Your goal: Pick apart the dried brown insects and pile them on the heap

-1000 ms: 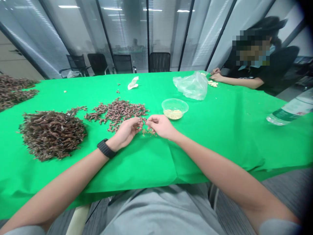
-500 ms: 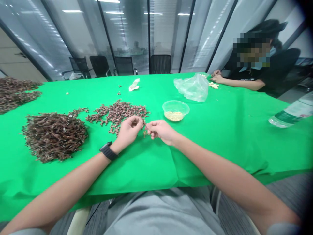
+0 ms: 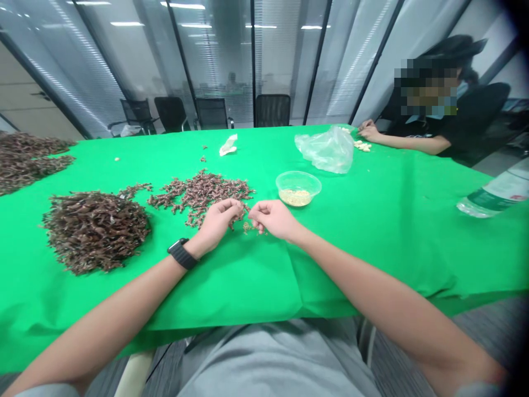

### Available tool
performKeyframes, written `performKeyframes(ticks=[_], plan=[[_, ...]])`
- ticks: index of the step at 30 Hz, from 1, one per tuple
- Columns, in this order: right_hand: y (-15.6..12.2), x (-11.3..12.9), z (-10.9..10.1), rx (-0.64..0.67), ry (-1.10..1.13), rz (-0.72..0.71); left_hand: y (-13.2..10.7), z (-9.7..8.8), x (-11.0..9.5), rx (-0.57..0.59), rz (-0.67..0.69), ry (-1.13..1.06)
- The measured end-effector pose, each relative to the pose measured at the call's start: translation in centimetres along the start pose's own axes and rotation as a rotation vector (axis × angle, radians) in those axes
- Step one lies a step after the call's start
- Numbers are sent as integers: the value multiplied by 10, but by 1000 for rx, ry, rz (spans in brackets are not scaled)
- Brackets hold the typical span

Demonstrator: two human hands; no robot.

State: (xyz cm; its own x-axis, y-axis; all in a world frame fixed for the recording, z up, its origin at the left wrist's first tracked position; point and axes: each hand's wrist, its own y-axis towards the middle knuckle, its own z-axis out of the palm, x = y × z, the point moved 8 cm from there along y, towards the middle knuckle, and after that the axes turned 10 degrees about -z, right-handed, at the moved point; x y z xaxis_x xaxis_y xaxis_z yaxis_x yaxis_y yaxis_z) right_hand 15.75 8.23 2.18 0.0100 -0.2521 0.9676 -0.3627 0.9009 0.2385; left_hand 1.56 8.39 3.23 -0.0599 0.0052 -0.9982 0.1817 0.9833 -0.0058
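Pinching a small brown bit [image 3: 247, 208] (too tiny to identify) where the left hand [image 3: 217, 221] and right hand [image 3: 273, 218] fingertips meet, closed over golden grains [image 3: 247, 227], probably so droppings gather. Brown pile [image 3: 206, 188] at 11 o'clock of the hands, clear bowl [image 3: 296, 181] at 1, likely for short reaches; bigger heap [image 3: 97, 231] at 9.

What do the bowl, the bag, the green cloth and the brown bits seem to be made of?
Bowl: probably clear, smooth plastic; the grains show through its wall.
Bag: likely thin plastic film, crumpled and half see-through.
Cloth: seemingly matte fabric, as it drapes in soft folds.
Brown bits: perhaps dried plant matter, going by their dull, shrivelled look, but too small to be sure.
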Motion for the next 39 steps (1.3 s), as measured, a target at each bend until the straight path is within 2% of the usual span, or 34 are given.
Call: performKeyframes(ticks=[3, 5, 7, 11, 16, 19, 22, 25, 28, 30, 35, 39], plan=[[2, 4, -5, -12, -208, -110, 2, 10, 19, 140, -298, -340], [3, 6, -7, 1, -290, -160, 0, 14, 26, 201, -453, -466], [3, 10, -8, 16, -345, -197, -2, 17, 28, 258, -533, -528], [3, 13, -9, 21, -399, -231, -2, 17, 29, 304, -551, -541], [2, 2, -6, -10, -232, -95, 2, 12, 31, 193, -469, -470], [0, -3, -2, -34, -88, 0, 5, 8, 19, 144, -252, -296], [-4, -8, 3, -36, 45, 100, 4, 3, 3, 71, -20, 0], [-7, -12, 8, -32, 190, 198, -1, 2, -10, 5, 142, 232], [-8, -13, 12, -14, 326, 238, -8, 0, -23, -76, 274, 358], [-8, -12, 12, -13, 362, 232, -9, -1, -26, -104, 284, 355], [-5, -10, 4, -35, 244, 166, -5, -3, -14, -65, 146, 213], [-3, -9, 3, -30, 155, 125, -5, -3, -12, -72, 151, 204]])
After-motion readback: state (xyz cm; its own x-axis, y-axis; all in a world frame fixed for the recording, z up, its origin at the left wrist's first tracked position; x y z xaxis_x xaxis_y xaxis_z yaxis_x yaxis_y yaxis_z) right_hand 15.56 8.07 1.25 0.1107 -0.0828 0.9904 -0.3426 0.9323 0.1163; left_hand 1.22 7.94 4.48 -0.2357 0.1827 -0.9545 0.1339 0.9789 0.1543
